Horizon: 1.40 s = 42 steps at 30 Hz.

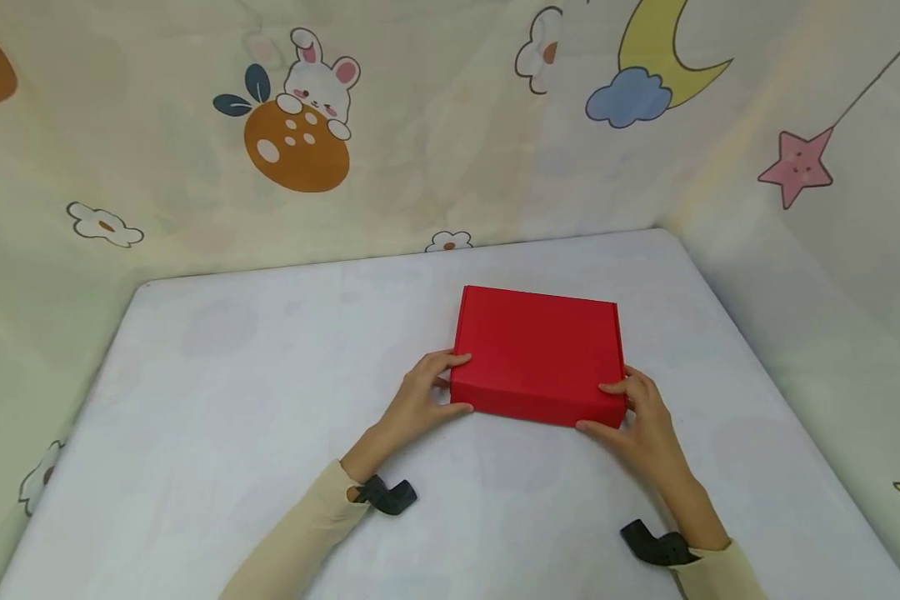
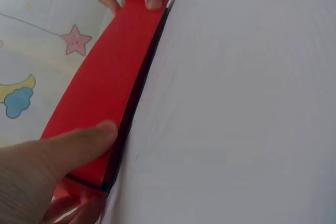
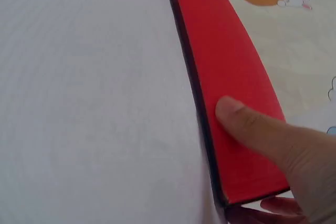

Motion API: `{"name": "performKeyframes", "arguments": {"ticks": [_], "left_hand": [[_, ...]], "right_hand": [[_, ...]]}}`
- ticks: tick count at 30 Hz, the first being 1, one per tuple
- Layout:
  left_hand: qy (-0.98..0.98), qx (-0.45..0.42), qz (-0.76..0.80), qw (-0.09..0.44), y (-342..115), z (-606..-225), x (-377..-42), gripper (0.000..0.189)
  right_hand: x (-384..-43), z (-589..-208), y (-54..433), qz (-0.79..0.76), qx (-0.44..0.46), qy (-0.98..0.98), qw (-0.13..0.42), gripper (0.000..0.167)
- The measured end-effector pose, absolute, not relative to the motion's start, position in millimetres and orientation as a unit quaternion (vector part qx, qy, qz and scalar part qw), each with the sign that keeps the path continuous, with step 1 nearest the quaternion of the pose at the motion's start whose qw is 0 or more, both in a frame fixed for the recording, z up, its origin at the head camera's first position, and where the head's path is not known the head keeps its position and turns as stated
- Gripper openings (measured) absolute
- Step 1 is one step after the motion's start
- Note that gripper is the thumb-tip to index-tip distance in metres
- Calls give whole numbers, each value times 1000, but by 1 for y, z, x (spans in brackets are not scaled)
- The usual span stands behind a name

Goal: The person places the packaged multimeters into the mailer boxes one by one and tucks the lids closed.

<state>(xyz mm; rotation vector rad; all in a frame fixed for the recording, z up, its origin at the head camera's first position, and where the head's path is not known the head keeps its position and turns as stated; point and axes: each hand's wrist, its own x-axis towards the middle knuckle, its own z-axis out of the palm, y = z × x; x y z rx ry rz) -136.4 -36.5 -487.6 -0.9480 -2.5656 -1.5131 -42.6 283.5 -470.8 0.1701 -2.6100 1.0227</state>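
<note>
A flat red box (image 1: 537, 350), its lid closed, sits toward the back right of the white table, turned slightly. At its left end my left hand (image 1: 422, 392) grips the front corner, the thumb on the front face and a finger over the top edge. My right hand (image 1: 640, 414) holds the opposite end the same way. In the left wrist view the left thumb (image 2: 86, 145) lies flat on the red front face. From the right wrist, the right thumb (image 3: 257, 127) presses that face near its corner. The fingers at each end are partly hidden behind the box.
The table (image 1: 270, 400) has a white cover with rounded back corners. Behind it hangs a cloth backdrop (image 1: 435, 150) printed with a rabbit, moon, stars and flowers. Black wrist mounts (image 1: 387, 495) sit at both cream sleeve cuffs.
</note>
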Motion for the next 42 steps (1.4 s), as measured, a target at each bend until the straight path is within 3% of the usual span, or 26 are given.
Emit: {"name": "performKeyframes", "arguments": {"ticks": [8, 29, 35, 40, 42], "left_hand": [[-804, -273, -521, 84, -23, -491, -134, 59], [-851, -279, -430, 112, -27, -485, -133, 54], [-856, -282, -425, 87, -28, -485, -133, 56], [-885, -275, -374, 46, -34, -481, -134, 60], [-904, -271, -327, 38, -38, -476, -135, 74]], "right_hand": [[-45, -471, 276, 326, 44, -920, 211, 56], [-48, -480, 284, 346, 65, -887, 298, 49], [-48, -481, 285, 363, 56, -895, 253, 48], [-47, -465, 286, 348, 33, -924, 155, 47], [-47, -455, 288, 325, 18, -939, 116, 59]]}}
